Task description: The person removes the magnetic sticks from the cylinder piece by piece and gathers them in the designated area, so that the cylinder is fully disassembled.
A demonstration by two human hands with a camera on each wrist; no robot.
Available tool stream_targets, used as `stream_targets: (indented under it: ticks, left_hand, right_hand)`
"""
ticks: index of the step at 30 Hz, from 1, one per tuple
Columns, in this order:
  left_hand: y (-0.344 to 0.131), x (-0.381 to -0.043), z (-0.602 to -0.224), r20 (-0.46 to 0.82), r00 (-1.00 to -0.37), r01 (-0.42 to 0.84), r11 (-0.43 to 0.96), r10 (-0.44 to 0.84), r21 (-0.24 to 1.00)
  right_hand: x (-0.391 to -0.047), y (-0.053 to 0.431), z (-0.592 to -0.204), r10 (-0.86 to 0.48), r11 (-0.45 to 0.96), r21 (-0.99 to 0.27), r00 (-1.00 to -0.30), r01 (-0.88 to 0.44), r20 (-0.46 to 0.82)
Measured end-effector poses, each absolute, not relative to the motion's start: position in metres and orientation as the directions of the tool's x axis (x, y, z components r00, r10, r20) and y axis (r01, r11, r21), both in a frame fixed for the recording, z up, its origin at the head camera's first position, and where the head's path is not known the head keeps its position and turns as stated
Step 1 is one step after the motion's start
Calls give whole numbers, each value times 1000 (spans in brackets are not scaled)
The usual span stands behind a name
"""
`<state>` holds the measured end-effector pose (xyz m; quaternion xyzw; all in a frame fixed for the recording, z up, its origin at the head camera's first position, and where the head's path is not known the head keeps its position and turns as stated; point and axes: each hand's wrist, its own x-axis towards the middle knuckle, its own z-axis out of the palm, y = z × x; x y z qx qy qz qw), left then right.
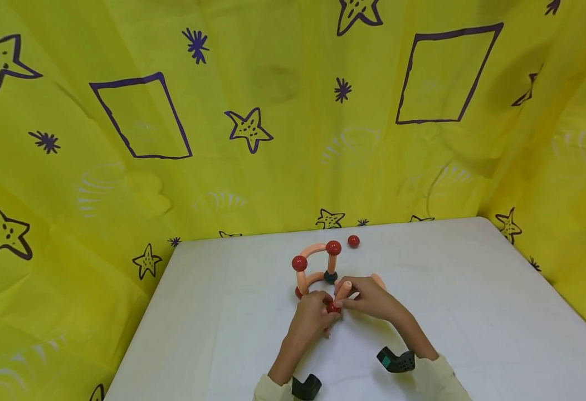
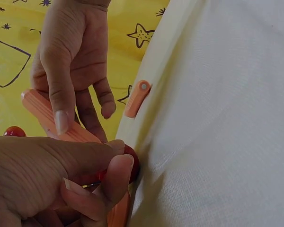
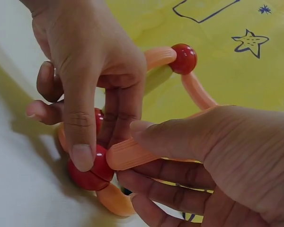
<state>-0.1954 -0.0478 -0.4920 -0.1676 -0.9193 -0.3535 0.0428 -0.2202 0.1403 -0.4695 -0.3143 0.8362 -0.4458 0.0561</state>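
Note:
My left hand (image 1: 309, 318) pinches a red ball (image 3: 87, 171) between thumb and fingers, low over the white table. In my right hand (image 1: 370, 298) is an orange ridged rod (image 3: 132, 153), gripped between thumb and fingers. One end of this rod meets the red ball; whether it is fixed there I cannot tell. Just beyond the hands stands a frame of orange rods, some curved, joined by red balls (image 1: 333, 248) and a black ball (image 1: 330, 276). A curved orange rod (image 3: 114, 201) runs out below the held ball. My fingers hide part of the frame.
A loose red ball (image 1: 353, 241) lies behind the frame, near the table's back edge. Another orange rod (image 2: 137, 100) lies on the white table (image 1: 213, 334), partly behind my right hand in the head view. A yellow patterned cloth (image 1: 293, 167) hangs behind and at the sides.

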Motion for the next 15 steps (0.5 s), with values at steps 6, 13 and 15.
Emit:
stream_targets:
  ticks: [6,13,15]
  left_hand:
    - [-49,-197,-493,199,-940,337,679,277,652]
    - [-48,-196,-492,175,-948,311,672,264,672]
    - [-48,-196,-491,172,-950,307,673,261,673]
  right_hand:
    - [-219,136,-470,-565,432,-769,-806,-471,176]
    - [-220,137,-472,-552,436,-760,-810,-482,197]
    - [-220,137,-471,-546,445,-759,-816,-475,190]
